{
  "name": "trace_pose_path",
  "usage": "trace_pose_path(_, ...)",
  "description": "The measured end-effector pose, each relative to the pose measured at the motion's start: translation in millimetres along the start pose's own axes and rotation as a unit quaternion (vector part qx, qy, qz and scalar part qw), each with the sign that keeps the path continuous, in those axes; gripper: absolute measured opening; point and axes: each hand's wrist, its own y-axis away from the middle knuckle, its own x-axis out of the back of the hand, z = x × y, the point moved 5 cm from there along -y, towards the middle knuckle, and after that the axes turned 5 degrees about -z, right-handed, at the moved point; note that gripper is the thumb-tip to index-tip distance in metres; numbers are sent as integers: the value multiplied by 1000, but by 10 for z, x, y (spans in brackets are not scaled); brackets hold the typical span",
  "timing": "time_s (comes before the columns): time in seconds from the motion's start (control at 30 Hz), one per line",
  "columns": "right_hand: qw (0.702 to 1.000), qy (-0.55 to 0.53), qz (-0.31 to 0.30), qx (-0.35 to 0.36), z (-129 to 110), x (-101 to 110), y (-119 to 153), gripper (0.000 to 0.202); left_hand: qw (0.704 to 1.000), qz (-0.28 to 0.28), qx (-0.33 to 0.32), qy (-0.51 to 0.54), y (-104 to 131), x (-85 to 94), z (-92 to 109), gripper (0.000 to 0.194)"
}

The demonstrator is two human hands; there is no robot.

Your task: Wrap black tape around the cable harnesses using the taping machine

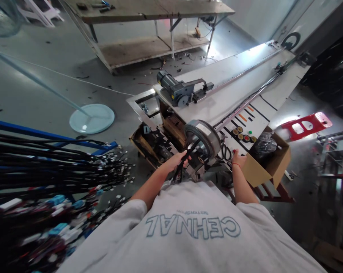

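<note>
Here, the left hand (179, 159) holds black cables (181, 170), shirt lettering (193, 226) ending "EHNAL"

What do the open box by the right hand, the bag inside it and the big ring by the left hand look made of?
Box: matte brown cardboard, with creased flaps. Bag: likely thin plastic, glossy and crinkled. Ring: smooth grey, probably metal from its sheen; hard plastic possible.

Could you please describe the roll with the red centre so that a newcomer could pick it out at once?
Start from the long white table stretching away from the person. At its near end, just beyond the right hand, several small round rolls lie close together. The wanted roll has a bright red centre, while the neighbouring rolls look brownish yellow in the middle.
</note>
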Motion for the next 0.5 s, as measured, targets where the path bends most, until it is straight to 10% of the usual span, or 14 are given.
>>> trace_pose_path(0.1,1000,1,4,-1,0,1,-1,69,954,151,-145,-213,105,76,291,35)
trace_pose_path(0.23,1000,3,4,4,-3,0,-1,66,763,355,-403,-360,490,-25,954,29)
trace_pose_path(0.33,1000,-2,1,-1,1,-4,2,67,701,318,-462,-441,501,-264,1354,32)
trace_pose_path(0.5,1000,0,-10,-1,-19,-9,15,71,708,240,-411,-521,168,-599,1480,45)
